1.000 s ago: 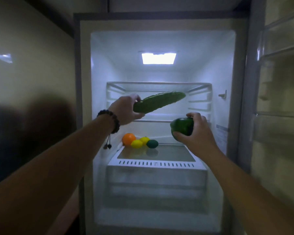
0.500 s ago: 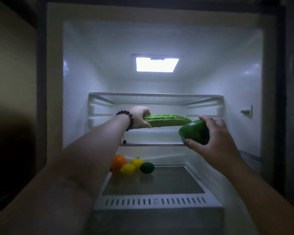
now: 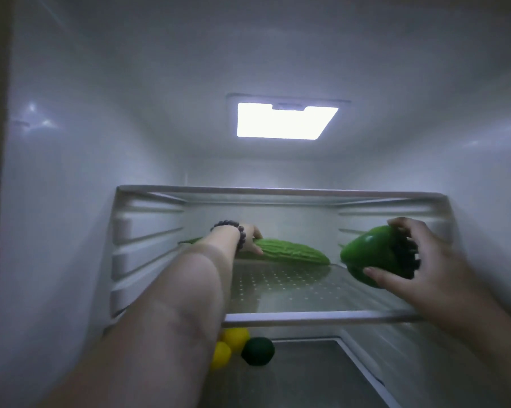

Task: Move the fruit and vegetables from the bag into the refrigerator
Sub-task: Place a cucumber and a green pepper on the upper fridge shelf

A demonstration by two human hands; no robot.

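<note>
I look into the open refrigerator. A long bumpy green gourd [image 3: 292,253] lies on the glass middle shelf [image 3: 307,318], far back. My left hand [image 3: 252,240], with a dark bead bracelet on the wrist, reaches deep over the shelf and still grips the gourd's left part. My right hand [image 3: 419,266] holds a green bell pepper [image 3: 372,256] just above the shelf's right side, fingers wrapped around it. The bag is out of view.
Below the shelf, two yellow lemons [image 3: 233,338] and a dark green lime [image 3: 258,351] sit on the glass cover [image 3: 322,378] of the lower drawer. An upper shelf [image 3: 278,191] runs overhead. The ceiling lamp [image 3: 283,120] is lit.
I have moved closer into the refrigerator. My left hand lowered the gourd onto the middle shelf, and my right hand carried the pepper in over the shelf's right side.
</note>
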